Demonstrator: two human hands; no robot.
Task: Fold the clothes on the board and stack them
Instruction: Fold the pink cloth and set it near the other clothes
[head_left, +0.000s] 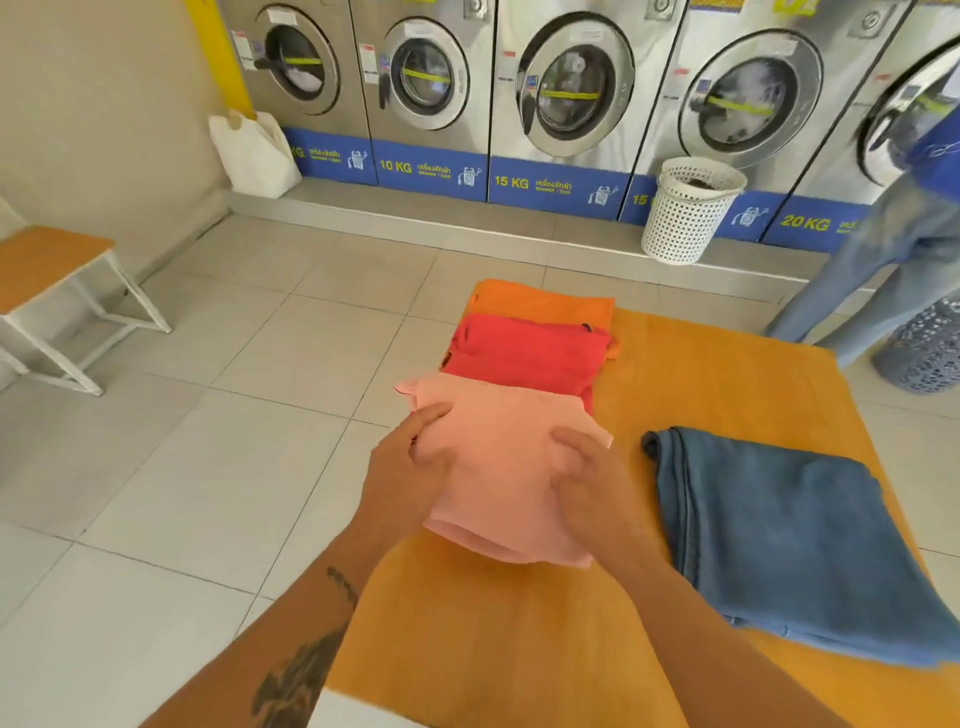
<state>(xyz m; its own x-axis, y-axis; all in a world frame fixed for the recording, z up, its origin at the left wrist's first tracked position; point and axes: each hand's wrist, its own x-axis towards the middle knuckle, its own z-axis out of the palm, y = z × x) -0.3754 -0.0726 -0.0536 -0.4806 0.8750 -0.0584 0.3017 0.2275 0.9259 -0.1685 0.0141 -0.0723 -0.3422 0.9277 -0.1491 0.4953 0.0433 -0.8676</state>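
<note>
A folded pink garment (498, 467) lies at the left edge of the orange board (727, 374). My left hand (410, 462) grips its left side and my right hand (587, 478) holds its right side, fingers curled into the cloth. Beyond it lies a folded red garment (530, 353), and behind that a folded orange garment (545, 301), each overlapping the one behind. To the right on the board rests a folded blue denim piece (789, 540), apart from both hands.
A row of washing machines (571, 88) lines the far wall. A white perforated basket (685, 208) stands before them, a person in jeans (883, 260) at the right with a dark basket (930, 348). A wooden bench (47, 270) stands at left, a white bag (254, 150) beside the wall.
</note>
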